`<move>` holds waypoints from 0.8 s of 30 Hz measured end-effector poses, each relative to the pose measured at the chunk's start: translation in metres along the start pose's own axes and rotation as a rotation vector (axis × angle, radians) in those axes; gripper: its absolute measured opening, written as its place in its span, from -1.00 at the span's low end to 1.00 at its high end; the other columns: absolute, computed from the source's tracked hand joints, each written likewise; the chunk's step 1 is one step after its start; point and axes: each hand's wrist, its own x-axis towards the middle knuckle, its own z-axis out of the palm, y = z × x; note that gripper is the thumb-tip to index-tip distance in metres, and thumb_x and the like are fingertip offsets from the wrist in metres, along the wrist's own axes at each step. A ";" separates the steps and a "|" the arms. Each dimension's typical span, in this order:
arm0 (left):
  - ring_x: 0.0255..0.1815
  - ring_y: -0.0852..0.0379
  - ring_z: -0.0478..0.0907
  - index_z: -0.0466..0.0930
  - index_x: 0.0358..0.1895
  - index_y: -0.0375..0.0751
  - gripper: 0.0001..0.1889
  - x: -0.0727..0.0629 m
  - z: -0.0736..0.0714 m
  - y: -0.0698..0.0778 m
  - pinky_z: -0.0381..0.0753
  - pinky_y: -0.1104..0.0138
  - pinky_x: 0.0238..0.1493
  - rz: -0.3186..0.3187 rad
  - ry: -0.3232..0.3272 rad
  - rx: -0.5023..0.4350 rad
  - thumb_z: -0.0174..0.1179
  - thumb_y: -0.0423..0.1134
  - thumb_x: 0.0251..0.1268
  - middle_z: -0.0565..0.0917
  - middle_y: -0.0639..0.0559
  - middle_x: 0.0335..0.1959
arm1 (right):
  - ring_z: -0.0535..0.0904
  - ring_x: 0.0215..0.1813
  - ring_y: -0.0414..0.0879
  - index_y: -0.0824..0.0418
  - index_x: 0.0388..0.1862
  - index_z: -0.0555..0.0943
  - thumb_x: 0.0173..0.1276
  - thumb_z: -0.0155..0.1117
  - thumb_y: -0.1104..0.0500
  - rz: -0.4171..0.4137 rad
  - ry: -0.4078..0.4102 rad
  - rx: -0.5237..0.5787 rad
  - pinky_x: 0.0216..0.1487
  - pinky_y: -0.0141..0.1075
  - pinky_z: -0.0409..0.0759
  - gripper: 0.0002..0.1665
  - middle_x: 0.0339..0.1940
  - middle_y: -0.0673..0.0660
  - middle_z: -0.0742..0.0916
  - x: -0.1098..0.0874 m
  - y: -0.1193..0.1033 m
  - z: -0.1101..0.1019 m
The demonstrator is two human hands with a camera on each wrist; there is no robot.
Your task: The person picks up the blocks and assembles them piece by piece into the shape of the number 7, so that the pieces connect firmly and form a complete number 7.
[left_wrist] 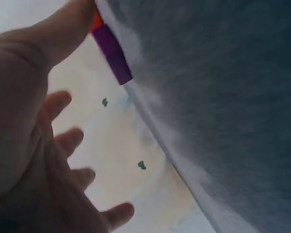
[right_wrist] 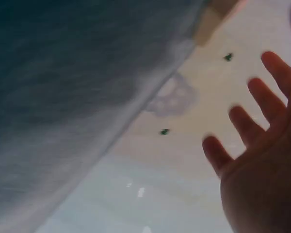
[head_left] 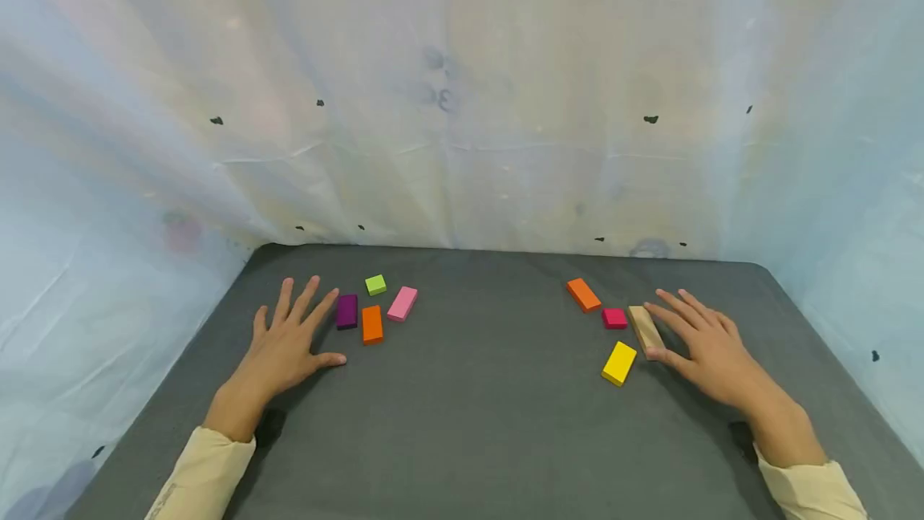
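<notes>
My left hand point(head_left: 285, 347), fingers spread, hovers over the grey cloth just left of a purple block point(head_left: 347, 311). Beside that block lie an orange block point(head_left: 372, 325), a small lime green block point(head_left: 375, 285) and a pink block point(head_left: 402, 304). On the other side my right hand point(head_left: 711, 351) has its fingers extended, thumb and index fingertips right at a plain wooden block point(head_left: 645, 332). Near it are a red block point(head_left: 614, 318), a yellow block point(head_left: 619, 363) and another orange block point(head_left: 583, 294). In the left wrist view the purple block point(left_wrist: 111, 56) shows past the thumb.
A dark grey cloth-covered table point(head_left: 476, 408) spreads between the two groups of blocks. Pale hanging sheets point(head_left: 505, 103) with small dark marks enclose the table at the back and sides. A cream sleeve point(head_left: 205, 472) covers the left forearm.
</notes>
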 end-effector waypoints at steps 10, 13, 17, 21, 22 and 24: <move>0.63 -0.32 -0.14 0.12 0.57 -0.02 -0.17 0.027 -0.020 -0.009 0.13 -0.48 0.26 0.152 -0.080 -0.071 0.27 -0.45 0.27 -0.01 -0.07 0.65 | 0.46 0.39 0.14 0.06 0.33 0.54 0.06 0.57 0.25 -0.175 -0.123 0.211 0.25 -0.04 0.50 -0.20 0.38 0.11 0.58 0.023 -0.035 -0.015; 0.62 -0.33 -0.10 0.14 0.57 -0.06 -0.24 0.025 -0.017 -0.013 0.10 -0.49 0.29 0.167 -0.146 -0.146 0.12 -0.54 0.33 0.04 -0.10 0.64 | 0.51 0.35 0.07 0.05 0.27 0.58 0.04 0.58 0.26 -0.182 -0.170 0.222 0.21 -0.11 0.56 -0.25 0.34 0.05 0.62 0.025 -0.041 -0.011; 0.58 -0.38 -0.01 0.15 0.56 -0.09 -0.27 0.015 -0.011 -0.018 0.12 -0.49 0.28 0.178 -0.220 -0.211 0.04 -0.57 0.35 0.12 -0.18 0.61 | 0.58 0.28 0.06 0.08 0.22 0.61 0.07 0.56 0.24 -0.199 -0.213 0.253 0.18 -0.07 0.60 -0.33 0.27 0.03 0.67 0.024 -0.047 -0.004; 0.51 -0.39 0.18 0.28 0.50 -0.16 -0.33 0.008 -0.013 -0.021 0.23 -0.41 0.28 0.211 -0.186 -0.190 0.04 -0.60 0.32 0.24 -0.22 0.55 | 0.59 0.26 0.04 0.06 0.22 0.61 0.12 0.53 0.24 -0.197 -0.243 0.280 0.18 -0.07 0.60 -0.37 0.24 0.01 0.68 0.024 -0.053 -0.002; 0.48 -0.38 0.22 0.32 0.48 -0.17 -0.35 0.007 -0.014 -0.021 0.25 -0.38 0.30 0.219 -0.170 -0.182 0.04 -0.60 0.31 0.27 -0.21 0.53 | 0.60 0.25 0.03 0.05 0.22 0.62 0.12 0.53 0.24 -0.194 -0.246 0.279 0.18 -0.08 0.61 -0.38 0.23 -0.01 0.69 0.024 -0.054 -0.002; 0.43 -0.37 0.28 0.40 0.42 -0.18 -0.41 0.007 -0.017 -0.021 0.28 -0.37 0.29 0.223 -0.143 -0.159 0.05 -0.59 0.32 0.33 -0.22 0.48 | 0.61 0.23 0.01 0.03 0.19 0.64 0.12 0.52 0.24 -0.194 -0.241 0.268 0.17 -0.07 0.61 -0.40 0.19 -0.05 0.70 0.025 -0.055 -0.003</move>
